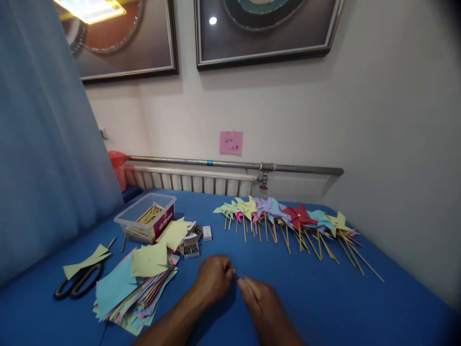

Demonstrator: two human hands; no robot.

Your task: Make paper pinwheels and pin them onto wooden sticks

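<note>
My left hand [216, 275] is curled closed low over the blue surface, its fingertips turned toward the other hand. Just to its right, my right hand [260, 297] has its thumb and fingers pressed together. The two hands nearly meet, and whatever may be between their fingers is hidden or too small to tell. Left of them lies a stack of cut coloured paper [117, 286] with a yellow sheet [149, 261] on top. Closest beyond my left hand is a small open box of metal pins [190, 249]. Finished-looking paper pinwheels [299, 216] on wooden sticks lie in a row at the right.
A clear plastic tub [144, 218] holds wooden sticks. Black-handled scissors [83, 281] lie at the left under a scrap of yellow paper [87, 263]. A small white box [207, 233] stands behind the pins. A blue curtain [46, 144] hangs at the left; a pipe [230, 165] crosses the wall.
</note>
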